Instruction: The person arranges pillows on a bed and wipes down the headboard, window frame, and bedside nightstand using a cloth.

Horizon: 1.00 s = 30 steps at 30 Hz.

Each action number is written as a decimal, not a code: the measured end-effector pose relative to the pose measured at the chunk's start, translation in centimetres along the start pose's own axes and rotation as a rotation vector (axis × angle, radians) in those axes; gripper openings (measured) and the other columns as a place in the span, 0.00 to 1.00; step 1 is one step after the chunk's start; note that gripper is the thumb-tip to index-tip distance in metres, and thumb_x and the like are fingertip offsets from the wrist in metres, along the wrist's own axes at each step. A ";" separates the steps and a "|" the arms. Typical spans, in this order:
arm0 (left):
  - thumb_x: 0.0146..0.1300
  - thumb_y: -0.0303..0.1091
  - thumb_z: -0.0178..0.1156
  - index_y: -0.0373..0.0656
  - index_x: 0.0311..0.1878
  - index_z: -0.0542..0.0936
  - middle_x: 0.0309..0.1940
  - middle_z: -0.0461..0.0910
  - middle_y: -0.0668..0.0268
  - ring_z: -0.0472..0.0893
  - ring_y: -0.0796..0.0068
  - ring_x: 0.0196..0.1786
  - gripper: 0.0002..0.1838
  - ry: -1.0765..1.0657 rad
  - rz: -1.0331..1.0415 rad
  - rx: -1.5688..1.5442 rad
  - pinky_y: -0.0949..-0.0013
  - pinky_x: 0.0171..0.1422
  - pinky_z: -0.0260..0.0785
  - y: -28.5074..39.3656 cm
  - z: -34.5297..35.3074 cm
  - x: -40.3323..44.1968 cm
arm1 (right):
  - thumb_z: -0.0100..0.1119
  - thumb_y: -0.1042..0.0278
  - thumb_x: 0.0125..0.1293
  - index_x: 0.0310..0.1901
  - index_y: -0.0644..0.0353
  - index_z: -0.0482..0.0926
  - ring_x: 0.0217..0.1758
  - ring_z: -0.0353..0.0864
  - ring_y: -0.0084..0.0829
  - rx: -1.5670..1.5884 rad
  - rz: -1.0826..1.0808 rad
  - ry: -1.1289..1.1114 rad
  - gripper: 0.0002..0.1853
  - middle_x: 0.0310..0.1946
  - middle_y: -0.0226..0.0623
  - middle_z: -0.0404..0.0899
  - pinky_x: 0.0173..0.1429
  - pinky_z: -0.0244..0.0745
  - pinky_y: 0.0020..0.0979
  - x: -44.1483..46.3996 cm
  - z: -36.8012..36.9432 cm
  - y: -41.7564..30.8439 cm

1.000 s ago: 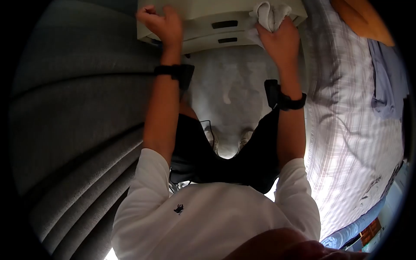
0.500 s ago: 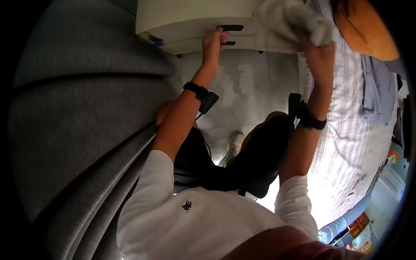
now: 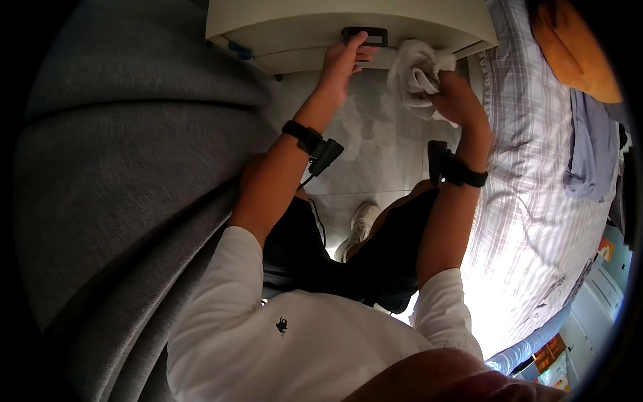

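Note:
My left hand [image 3: 340, 67] is at the front of the cream drawer cabinet [image 3: 288, 41]. Its thumb reaches over the edge of the upper black drawer handle [image 3: 380, 37], and its fingers stick out apart just below. Bunched in my right hand [image 3: 459, 100] is a whitish cloth [image 3: 410, 70], crumpled and hanging in front of the cabinet's lower right part. The fingertips of that hand are partly hidden in the folds. A black strap with a small device sits on each wrist.
A bed with a plaid sheet [image 3: 519, 134] runs along the right side, with an orange item [image 3: 579, 50] and a grey-blue garment [image 3: 589, 144] on it. Dark grey curtain-like fabric [image 3: 134, 174] fills the left. Grey floor tiles [image 3: 375, 141] lie below the cabinet.
My right hand has brought the cloth left and down, from the cabinet's right corner toward its front. My left thumb now lies over the upper handle. The view has shifted slightly.

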<state>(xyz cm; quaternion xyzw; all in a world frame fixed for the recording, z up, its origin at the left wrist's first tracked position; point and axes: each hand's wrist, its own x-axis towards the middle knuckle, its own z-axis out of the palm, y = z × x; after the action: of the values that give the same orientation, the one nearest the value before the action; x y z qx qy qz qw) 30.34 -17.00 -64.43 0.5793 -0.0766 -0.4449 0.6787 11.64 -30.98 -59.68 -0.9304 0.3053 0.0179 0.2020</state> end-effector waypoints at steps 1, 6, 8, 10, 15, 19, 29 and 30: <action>0.63 0.53 0.60 0.48 0.44 0.80 0.44 0.85 0.68 0.77 0.81 0.46 0.18 -0.030 0.014 0.012 0.72 0.52 0.62 0.1 0.2 -0.1 | 0.66 0.65 0.57 0.42 0.70 0.79 0.39 0.83 0.51 0.001 0.000 0.000 0.16 0.35 0.55 0.82 0.42 0.77 0.43 0.4 0.2 0.0; 0.64 0.50 0.62 0.47 0.43 0.81 0.41 0.86 0.67 0.78 0.82 0.39 0.16 -0.037 0.085 0.075 0.74 0.46 0.65 -0.7 -0.4 0.5 | 0.56 0.73 0.51 0.39 0.68 0.78 0.47 0.79 0.59 0.182 0.043 0.361 0.13 0.40 0.57 0.80 0.49 0.75 0.49 2.4 -0.4 -2.0; 0.65 0.49 0.62 0.46 0.43 0.81 0.40 0.87 0.66 0.79 0.83 0.38 0.16 -0.031 0.133 0.103 0.75 0.45 0.65 -0.9 -0.5 0.6 | 0.55 0.72 0.52 0.40 0.68 0.78 0.47 0.79 0.58 0.192 0.038 0.300 0.13 0.41 0.57 0.80 0.50 0.75 0.49 2.9 0.4 -1.9; 0.65 0.50 0.63 0.46 0.44 0.82 0.39 0.87 0.66 0.79 0.84 0.38 0.17 -0.088 0.164 0.152 0.76 0.44 0.66 -0.5 -0.6 0.6 | 0.55 0.72 0.52 0.40 0.68 0.78 0.48 0.79 0.58 0.215 0.027 0.246 0.13 0.41 0.56 0.81 0.50 0.75 0.48 4.0 1.9 -1.5; 0.67 0.51 0.60 0.48 0.50 0.82 0.40 0.86 0.69 0.79 0.83 0.38 0.18 -0.166 0.146 0.222 0.74 0.46 0.65 -0.6 -0.9 -0.1 | 0.56 0.71 0.53 0.45 0.65 0.78 0.51 0.80 0.53 -0.027 -0.088 -0.014 0.16 0.44 0.53 0.81 0.53 0.75 0.47 6.9 5.9 -1.4; 0.69 0.47 0.59 0.46 0.55 0.79 0.43 0.85 0.69 0.78 0.84 0.39 0.18 -0.279 0.219 0.156 0.77 0.47 0.66 0.1 -1.2 -0.6 | 0.56 0.71 0.53 0.46 0.63 0.79 0.52 0.80 0.51 -0.029 -0.081 0.028 0.17 0.46 0.52 0.80 0.53 0.76 0.47 5.2 3.5 -2.0; 0.67 0.42 0.61 0.47 0.48 0.81 0.38 0.85 0.69 0.78 0.83 0.37 0.12 -0.161 0.106 0.068 0.75 0.46 0.67 -0.5 -0.7 0.6 | 0.55 0.69 0.53 0.47 0.64 0.78 0.51 0.80 0.53 -0.034 -0.121 0.017 0.18 0.45 0.52 0.81 0.53 0.76 0.49 6.2 5.2 -1.0; 0.66 0.42 0.62 0.47 0.46 0.82 0.38 0.85 0.69 0.78 0.83 0.36 0.11 -0.159 0.098 0.054 0.74 0.46 0.67 -0.4 -0.7 0.6 | 0.54 0.69 0.53 0.47 0.64 0.78 0.51 0.79 0.54 -0.105 -0.087 0.026 0.18 0.45 0.53 0.80 0.53 0.75 0.50 5.7 4.3 -1.6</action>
<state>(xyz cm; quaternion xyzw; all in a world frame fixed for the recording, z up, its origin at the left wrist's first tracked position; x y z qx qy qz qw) 30.88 -16.87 -65.21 0.5559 -0.1705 -0.4533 0.6756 17.61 -31.32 -63.97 -0.9522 0.2660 0.0130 0.1495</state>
